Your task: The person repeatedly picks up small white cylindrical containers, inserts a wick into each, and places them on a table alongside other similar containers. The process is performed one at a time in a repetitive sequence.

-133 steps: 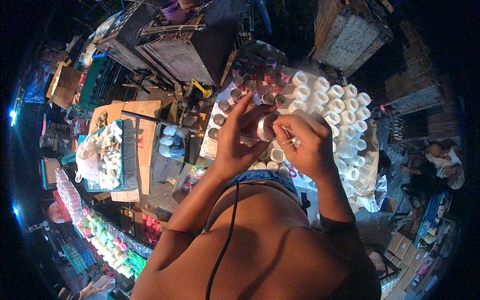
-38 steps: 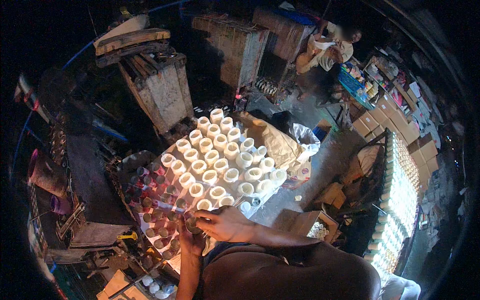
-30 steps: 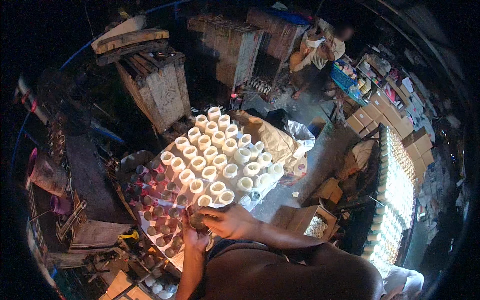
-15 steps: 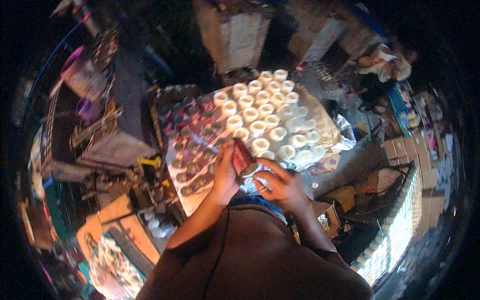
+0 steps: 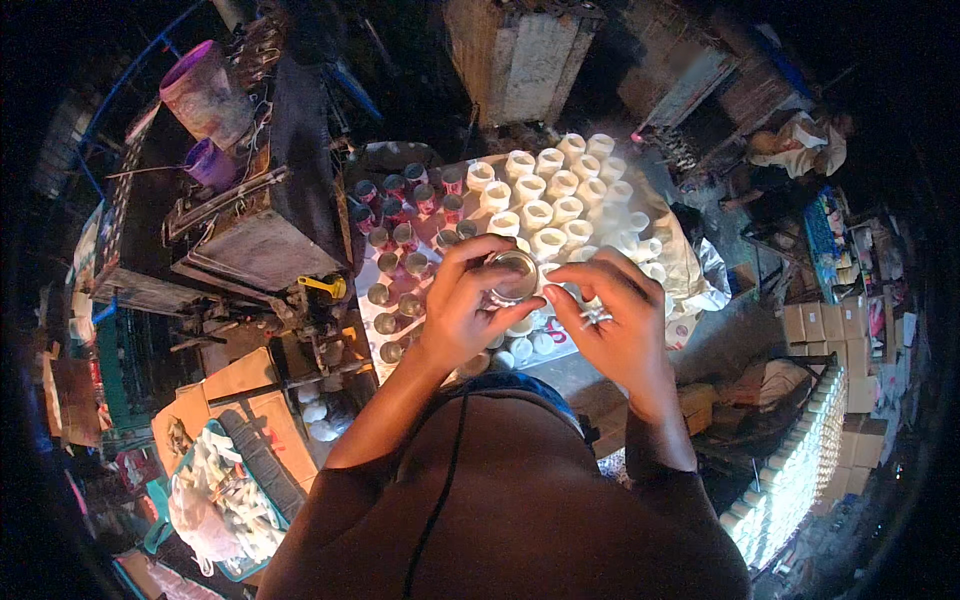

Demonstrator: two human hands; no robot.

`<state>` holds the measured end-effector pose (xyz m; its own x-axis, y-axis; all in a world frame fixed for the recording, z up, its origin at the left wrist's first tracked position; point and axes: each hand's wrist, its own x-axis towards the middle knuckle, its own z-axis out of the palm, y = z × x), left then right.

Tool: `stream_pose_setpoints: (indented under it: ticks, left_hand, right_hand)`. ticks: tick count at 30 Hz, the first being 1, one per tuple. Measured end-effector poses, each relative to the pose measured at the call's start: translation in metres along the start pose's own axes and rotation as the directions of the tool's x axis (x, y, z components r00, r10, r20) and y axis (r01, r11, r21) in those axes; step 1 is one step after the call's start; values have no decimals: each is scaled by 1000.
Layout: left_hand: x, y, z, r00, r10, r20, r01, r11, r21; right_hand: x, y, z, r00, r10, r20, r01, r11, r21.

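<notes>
My left hand (image 5: 462,305) is closed round a small tin can (image 5: 513,278), whose round mouth is turned up toward me. My right hand (image 5: 625,315) is beside the can's rim, thumb and forefinger pinched close to it. Several small white pieces (image 5: 597,317) are tucked in the curled fingers of that hand; their kind is too small to make out. Under and beyond my hands is a table (image 5: 405,160) covered with a pale sheet. Rows of red cans (image 5: 425,198) stand on its left, and rows of white open-topped cups (image 5: 537,213) on its right.
A dark cabinet (image 5: 250,225) at the left bears a purple-rimmed bucket (image 5: 205,95) and a small purple pot (image 5: 208,163). A yellow tool (image 5: 323,286) lies by the table's left edge. At lower left is a basket of white pieces (image 5: 225,500). Cardboard boxes (image 5: 830,325) are stacked at the right.
The can in my left hand has been tipped from lying slanted with its red side showing to mouth up. My right hand has moved right and up, white pieces now showing. The view has shifted.
</notes>
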<state>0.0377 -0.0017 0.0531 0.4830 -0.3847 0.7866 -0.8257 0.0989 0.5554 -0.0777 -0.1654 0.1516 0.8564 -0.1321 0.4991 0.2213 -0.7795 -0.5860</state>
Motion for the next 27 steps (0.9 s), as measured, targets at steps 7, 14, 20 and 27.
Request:
stream_pose_setpoints:
  ticks: [7,14,20,27]
  left_hand:
    - [-1,-5,-9,1000,17,-19,-16,998,56]
    - [0,0,-12,999,-29,20,27,994,103]
    - [-3,-3,-9,998,-20,60,13,994,113]
    - [-1,-18,-7,991,-121,-65,129,980,154]
  right_hand:
    - [15,-4,6,990,-6,144,18,997,-77]
    - [20,-4,11,986,-17,169,35,994,-105]
    - [27,1,11,964,-134,231,186,958,-218]
    - [29,27,19,985,-127,116,139,985,-99]
